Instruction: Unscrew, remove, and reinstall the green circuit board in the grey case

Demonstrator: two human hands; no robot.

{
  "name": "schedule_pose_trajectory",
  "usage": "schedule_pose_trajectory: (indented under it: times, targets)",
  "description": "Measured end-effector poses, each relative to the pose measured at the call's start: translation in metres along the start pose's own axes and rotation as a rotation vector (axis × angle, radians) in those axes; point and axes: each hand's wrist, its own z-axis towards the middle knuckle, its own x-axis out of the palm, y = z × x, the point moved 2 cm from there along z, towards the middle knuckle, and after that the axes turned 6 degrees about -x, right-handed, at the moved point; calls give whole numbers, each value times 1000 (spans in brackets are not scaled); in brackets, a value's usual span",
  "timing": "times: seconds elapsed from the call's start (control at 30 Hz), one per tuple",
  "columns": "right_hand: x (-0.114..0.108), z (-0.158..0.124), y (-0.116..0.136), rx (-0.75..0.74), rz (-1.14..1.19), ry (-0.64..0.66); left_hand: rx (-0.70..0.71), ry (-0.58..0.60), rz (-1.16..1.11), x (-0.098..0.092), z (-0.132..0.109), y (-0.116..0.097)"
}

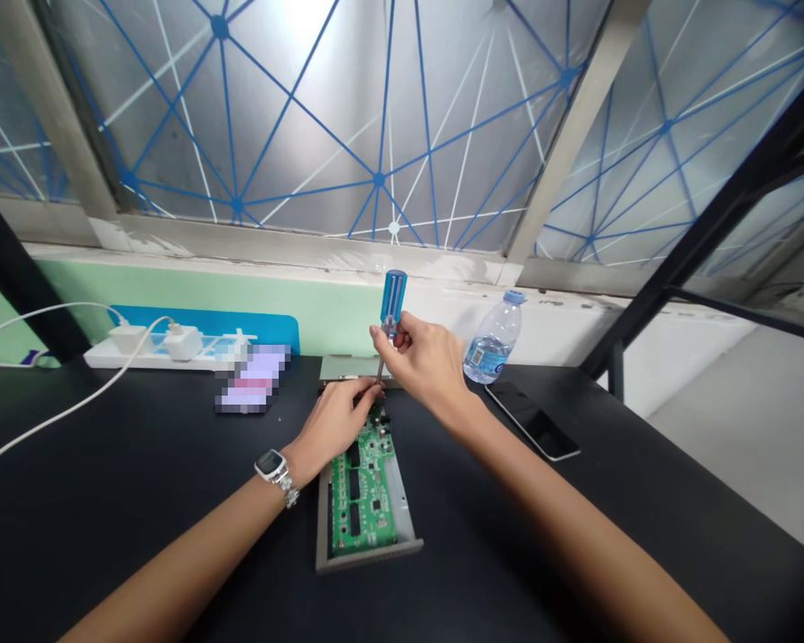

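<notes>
A green circuit board [375, 487] lies in an open metal tray-like housing [402, 500] on the black table. My right hand [432, 357] grips a screwdriver [393, 299] with a clear blue handle, near the base of the handle. It stands almost upright, its shaft pointing down at the far end of the board. My left hand [335, 415] rests over the far left part of the housing, thumb and fingers pinched together around the screwdriver's lower end. The tip and whatever sits between those fingers are hidden.
A grey metal cover [352, 366] lies just behind the housing. To the left are a phone with a lit, blurred screen [255, 379] and a white power strip [201, 353] with plugs and cables. A water bottle [494, 344] and a dark-screened phone [536, 420] are to the right.
</notes>
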Motion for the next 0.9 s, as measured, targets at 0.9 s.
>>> schedule_pose_trajectory:
  times: [0.9]
  targets:
    - [11, 4, -11, -72, 251, 115, 17, 21, 28, 1, 0, 1]
